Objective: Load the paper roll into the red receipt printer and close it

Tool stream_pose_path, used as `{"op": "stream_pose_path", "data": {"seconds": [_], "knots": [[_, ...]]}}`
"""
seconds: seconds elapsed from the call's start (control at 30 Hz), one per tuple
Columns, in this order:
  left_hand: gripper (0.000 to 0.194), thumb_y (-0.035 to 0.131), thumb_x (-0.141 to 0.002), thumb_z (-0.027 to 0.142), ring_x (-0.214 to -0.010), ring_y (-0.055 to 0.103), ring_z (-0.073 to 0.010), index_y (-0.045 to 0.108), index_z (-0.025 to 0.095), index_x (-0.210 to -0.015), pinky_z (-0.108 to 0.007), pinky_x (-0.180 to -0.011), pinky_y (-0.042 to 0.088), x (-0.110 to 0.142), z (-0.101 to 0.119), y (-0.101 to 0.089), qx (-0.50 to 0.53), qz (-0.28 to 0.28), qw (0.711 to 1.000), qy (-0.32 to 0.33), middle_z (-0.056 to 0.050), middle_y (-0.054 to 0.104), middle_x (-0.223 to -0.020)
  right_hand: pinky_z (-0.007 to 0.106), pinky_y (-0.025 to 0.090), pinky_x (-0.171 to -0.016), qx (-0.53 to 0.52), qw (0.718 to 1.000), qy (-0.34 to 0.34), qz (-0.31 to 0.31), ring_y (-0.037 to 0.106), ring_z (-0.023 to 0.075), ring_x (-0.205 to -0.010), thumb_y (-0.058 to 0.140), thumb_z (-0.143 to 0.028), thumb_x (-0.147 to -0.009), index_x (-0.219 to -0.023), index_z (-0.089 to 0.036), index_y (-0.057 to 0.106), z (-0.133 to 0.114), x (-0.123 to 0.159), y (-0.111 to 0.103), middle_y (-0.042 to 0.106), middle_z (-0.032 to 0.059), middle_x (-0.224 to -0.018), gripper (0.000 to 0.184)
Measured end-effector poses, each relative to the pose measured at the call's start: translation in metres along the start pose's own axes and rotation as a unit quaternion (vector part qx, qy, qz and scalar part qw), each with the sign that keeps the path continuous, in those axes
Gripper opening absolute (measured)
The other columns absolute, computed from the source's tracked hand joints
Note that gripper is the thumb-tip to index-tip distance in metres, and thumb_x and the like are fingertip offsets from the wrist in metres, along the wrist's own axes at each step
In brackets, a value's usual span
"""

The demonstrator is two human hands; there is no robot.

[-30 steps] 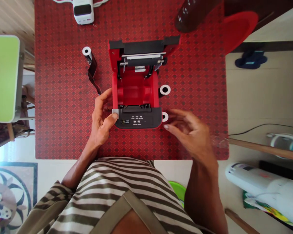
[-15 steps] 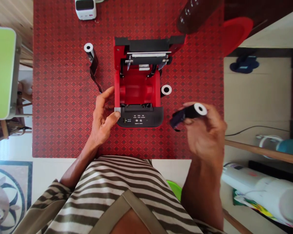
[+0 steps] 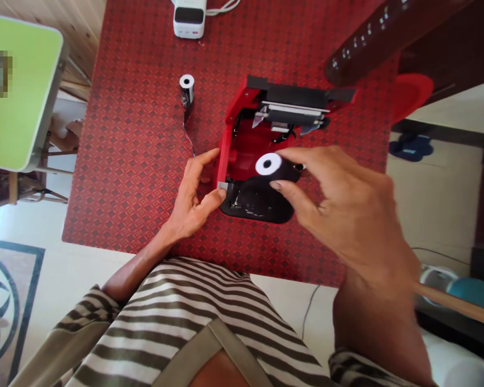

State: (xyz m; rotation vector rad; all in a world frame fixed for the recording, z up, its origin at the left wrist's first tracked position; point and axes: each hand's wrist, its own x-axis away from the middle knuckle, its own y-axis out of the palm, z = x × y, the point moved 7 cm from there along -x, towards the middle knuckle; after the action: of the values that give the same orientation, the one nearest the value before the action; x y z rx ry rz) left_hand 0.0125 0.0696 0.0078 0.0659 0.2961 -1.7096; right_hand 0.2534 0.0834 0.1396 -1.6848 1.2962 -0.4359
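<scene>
An open red and black printer (image 3: 244,156) stands on the table, its lid tipped back. My left hand (image 3: 196,201) grips its left front corner, thumb on the grey patch and fingers along the side wall. Between thumb and fingers my right hand (image 3: 349,209) pinches a black film roll (image 3: 275,167) with a white end, over the front of the printer's red bay. Loose black film (image 3: 262,200) from this roll hangs across the front panel, covering its buttons. Another roll (image 3: 186,88) stands beyond my left hand, with a strip trailing from it.
The red patterned table (image 3: 137,161) carries a white device (image 3: 189,21) with a cable at the back. A dark bottle-like object (image 3: 363,54) lies at the back right, by a red round piece (image 3: 415,97). A green-topped table (image 3: 16,118) stands to the left.
My right hand has carried the film roll leftward from beside the printer to over its front. The printer now appears turned, with my left hand still on its corner. The camera view has shifted.
</scene>
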Motion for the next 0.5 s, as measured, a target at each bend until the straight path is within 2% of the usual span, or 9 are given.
{"op": "stream_pose_path", "data": {"seconds": [0.2, 0.37, 0.5], "knots": [[0.078, 0.076, -0.123, 0.079, -0.163, 0.073, -0.0439, 0.061, 0.04, -0.189, -0.066, -0.134, 0.067, 0.0, 0.007, -0.002, 0.005, -0.02, 1.0, 0.004, -0.014, 0.073, -0.183, 0.059, 0.07, -0.102, 0.077, 0.995, -0.006, -0.059, 0.084, 0.0419, -0.111, 0.073, -0.016, -0.112, -0.128, -0.033, 0.084, -0.003, -0.021, 0.034, 0.087, 0.0108, -0.11, 0.026], [0.077, 0.077, -0.123, 0.077, -0.166, 0.072, -0.045, 0.06, 0.041, -0.189, -0.067, -0.134, 0.068, 0.0, 0.008, -0.002, 0.005, -0.019, 1.0, 0.014, -0.014, 0.072, -0.184, 0.061, 0.066, -0.106, 0.088, 0.993, 0.038, -0.067, 0.083, 0.0431, -0.11, 0.073, -0.014, -0.106, -0.114, -0.031, 0.082, 0.011, -0.034, 0.048, 0.083, 0.0122, -0.107, 0.021], [0.075, 0.077, -0.124, 0.074, -0.165, 0.072, -0.0442, 0.061, 0.042, -0.19, -0.066, -0.135, 0.068, 0.001, 0.01, -0.001, 0.004, -0.016, 1.0, 0.018, -0.013, 0.073, -0.184, 0.057, 0.067, -0.105, 0.069, 0.991, 0.029, -0.109, 0.084, 0.0385, -0.106, 0.076, -0.013, -0.102, -0.112, -0.032, 0.083, 0.021, -0.045, 0.062, 0.087, 0.0096, -0.107, 0.022]]}}
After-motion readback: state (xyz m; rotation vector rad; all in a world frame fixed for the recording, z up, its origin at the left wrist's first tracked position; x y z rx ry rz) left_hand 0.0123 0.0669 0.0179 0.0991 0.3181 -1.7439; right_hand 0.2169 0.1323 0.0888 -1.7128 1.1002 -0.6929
